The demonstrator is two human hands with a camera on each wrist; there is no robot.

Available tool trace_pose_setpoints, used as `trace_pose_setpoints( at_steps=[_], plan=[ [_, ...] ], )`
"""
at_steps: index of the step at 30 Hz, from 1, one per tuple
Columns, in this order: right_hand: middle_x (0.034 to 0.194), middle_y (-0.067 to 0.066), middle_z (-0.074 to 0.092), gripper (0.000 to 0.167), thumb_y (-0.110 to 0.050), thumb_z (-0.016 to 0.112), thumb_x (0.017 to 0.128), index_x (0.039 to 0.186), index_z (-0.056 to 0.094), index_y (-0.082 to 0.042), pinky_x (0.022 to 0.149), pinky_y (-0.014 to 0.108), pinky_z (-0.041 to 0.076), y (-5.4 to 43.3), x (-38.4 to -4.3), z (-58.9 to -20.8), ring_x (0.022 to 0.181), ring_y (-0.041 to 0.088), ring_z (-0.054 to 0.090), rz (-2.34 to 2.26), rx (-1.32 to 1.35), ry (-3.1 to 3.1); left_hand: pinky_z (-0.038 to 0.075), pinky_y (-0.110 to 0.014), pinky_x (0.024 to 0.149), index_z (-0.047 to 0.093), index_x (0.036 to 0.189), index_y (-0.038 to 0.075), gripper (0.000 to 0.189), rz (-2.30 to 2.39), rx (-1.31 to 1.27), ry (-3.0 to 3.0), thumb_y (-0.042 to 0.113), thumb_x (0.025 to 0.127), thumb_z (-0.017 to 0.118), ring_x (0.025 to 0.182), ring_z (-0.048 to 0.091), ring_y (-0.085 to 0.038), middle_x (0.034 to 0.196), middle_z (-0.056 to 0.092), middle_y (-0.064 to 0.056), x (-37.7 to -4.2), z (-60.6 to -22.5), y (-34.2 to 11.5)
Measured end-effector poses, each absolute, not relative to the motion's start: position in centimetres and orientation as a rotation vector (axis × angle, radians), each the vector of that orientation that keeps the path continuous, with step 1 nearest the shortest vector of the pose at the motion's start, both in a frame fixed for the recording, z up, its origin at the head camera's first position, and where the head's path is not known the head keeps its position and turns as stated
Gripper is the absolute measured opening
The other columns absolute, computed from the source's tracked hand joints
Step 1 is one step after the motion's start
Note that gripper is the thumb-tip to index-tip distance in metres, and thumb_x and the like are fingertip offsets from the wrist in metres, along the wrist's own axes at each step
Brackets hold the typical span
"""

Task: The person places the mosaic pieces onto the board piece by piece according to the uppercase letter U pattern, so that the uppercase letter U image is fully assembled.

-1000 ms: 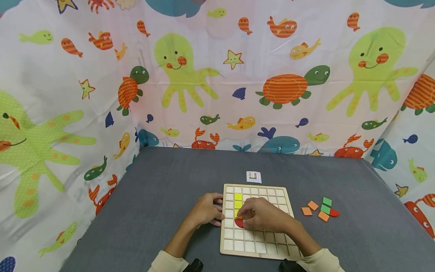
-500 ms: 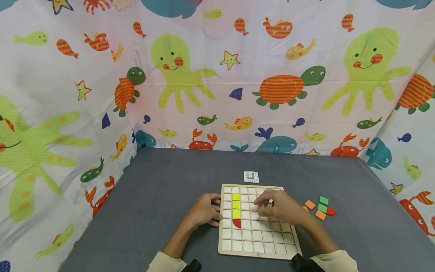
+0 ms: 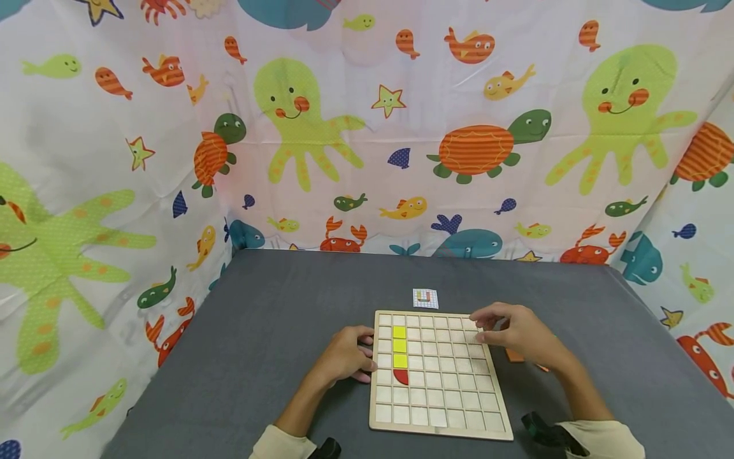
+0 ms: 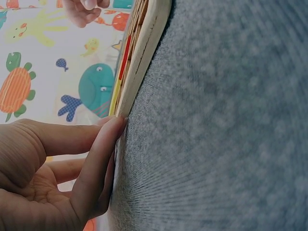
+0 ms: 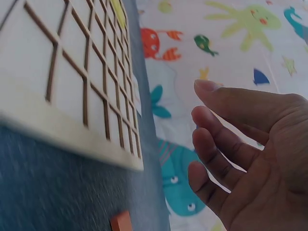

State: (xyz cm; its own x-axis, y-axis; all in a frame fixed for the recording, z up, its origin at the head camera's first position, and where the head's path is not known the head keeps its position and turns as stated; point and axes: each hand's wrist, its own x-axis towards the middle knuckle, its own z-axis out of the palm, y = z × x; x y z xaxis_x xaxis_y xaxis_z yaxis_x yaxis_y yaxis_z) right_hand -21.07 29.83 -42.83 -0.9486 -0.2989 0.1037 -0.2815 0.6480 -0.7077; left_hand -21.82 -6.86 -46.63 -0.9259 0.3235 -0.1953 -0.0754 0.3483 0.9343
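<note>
A wooden grid board (image 3: pixel 444 400) lies on the grey cloth. Three yellow square tiles (image 3: pixel 399 345) form a column in its left part, with a red quarter-round tile (image 3: pixel 401 377) directly below them. My left hand (image 3: pixel 346 354) rests against the board's left edge; in the left wrist view, fingertips (image 4: pixel 118 122) touch the wooden side. Over the board's upper right corner hovers my right hand (image 3: pixel 520 333), its fingers loosely bent. Nothing lies between those fingers in the right wrist view, where the hand (image 5: pixel 260 154) is apart from the board.
A small card (image 3: pixel 425 298) with a coloured grid pattern lies beyond the board. Orange tiles (image 3: pixel 514 356) sit to the right, partly hidden by my right hand and forearm. A curtain (image 3: pixel 367 127) printed with sea animals hangs behind and beside the table.
My right hand has left the lowest yellow tile and moved right across the board to its upper right corner. All three yellow tiles now show fully. The left hand stays put.
</note>
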Motion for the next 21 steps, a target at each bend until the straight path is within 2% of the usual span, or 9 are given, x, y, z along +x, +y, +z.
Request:
trace_pose_setpoints(
  at_steps=[6, 10, 16, 21],
  plan=[
    [0.113, 0.008, 0.074, 0.034, -0.025, 0.08, 0.096, 0.127, 0.075, -0.011, 0.073, 0.028, 0.059, 32.1, -21.1, -42.8, 0.095, 0.015, 0.065, -1.23, -0.392, 2.854, 0.067, -0.037, 0.059, 0.057, 0.146, -0.006, 0.071, 1.588, 0.217, 2.287, -0.016, 0.08, 0.08, 0.093, 0.067, -0.023, 0.123, 0.06, -0.018, -21.8, -46.4, -6.8],
    [0.116, 0.009, 0.075, 0.036, -0.026, 0.079, 0.097, 0.129, 0.074, -0.009, 0.078, 0.027, 0.059, 33.6, -21.2, -43.0, 0.097, 0.013, 0.065, -1.206, -0.342, 2.89, 0.067, -0.037, 0.058, 0.057, 0.145, -0.006, 0.07, 1.583, 0.227, 2.303, -0.016, 0.08, 0.08, 0.093, 0.067, -0.024, 0.123, 0.06, -0.018, -21.7, -46.2, -6.7],
    [0.115, 0.011, 0.073, 0.042, -0.025, 0.079, 0.098, 0.133, 0.071, -0.005, 0.072, 0.028, 0.06, 35.9, -21.2, -43.9, 0.095, 0.013, 0.064, -1.24, -0.235, 2.878, 0.067, -0.037, 0.058, 0.057, 0.145, -0.007, 0.07, 1.582, 0.235, 2.304, -0.017, 0.079, 0.08, 0.092, 0.068, -0.024, 0.123, 0.06, -0.019, -21.5, -46.1, -6.7],
    [0.12, 0.013, 0.072, 0.046, -0.027, 0.078, 0.099, 0.136, 0.068, -0.003, 0.073, 0.027, 0.059, 37.7, -21.0, -44.8, 0.096, 0.012, 0.062, -1.222, -0.131, 2.885, 0.067, -0.037, 0.058, 0.057, 0.146, -0.006, 0.07, 1.586, 0.238, 2.289, -0.016, 0.08, 0.079, 0.092, 0.067, -0.023, 0.124, 0.06, -0.019, -21.7, -46.3, -6.8]
  ],
)
